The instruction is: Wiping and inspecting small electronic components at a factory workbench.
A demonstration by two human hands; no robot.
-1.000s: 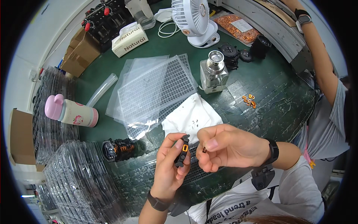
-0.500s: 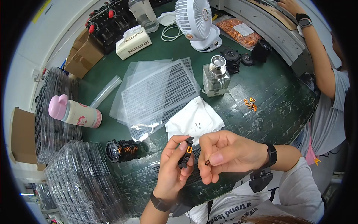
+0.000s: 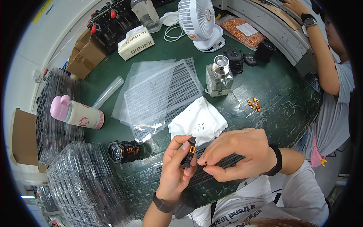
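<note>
My left hand point(image 3: 174, 164) grips a black watch case point(image 3: 188, 160) on edge between thumb and fingers. An orange rectangular ring point(image 3: 192, 149) sits on the case's side, facing up. Close beside it on the right, my right hand point(image 3: 242, 155) pinches a tiny dark piece point(image 3: 205, 165) between thumb and forefinger; it looked like a small rectangular frame earlier. Under my hands lies a sheet with rows of small dark rectangles point(image 3: 228, 162). Just beyond them is a white cloth point(image 3: 198, 120) with dark specks.
Stacked black cases with orange parts point(image 3: 128, 152) lie left of my hands. Loose orange rings point(image 3: 254, 104) lie to the right, near a metal-topped glass bottle point(image 3: 220, 81). Clear trays point(image 3: 85, 185) and a pink-lidded bottle point(image 3: 81, 114) stand left; a fan point(image 3: 198, 22) behind. A co-worker's arm point(image 3: 324, 60) reaches in.
My right hand has turned palm down, bringing the tiny piece slightly left and closer to the watch case. My left hand keeps its grip almost in place.
</note>
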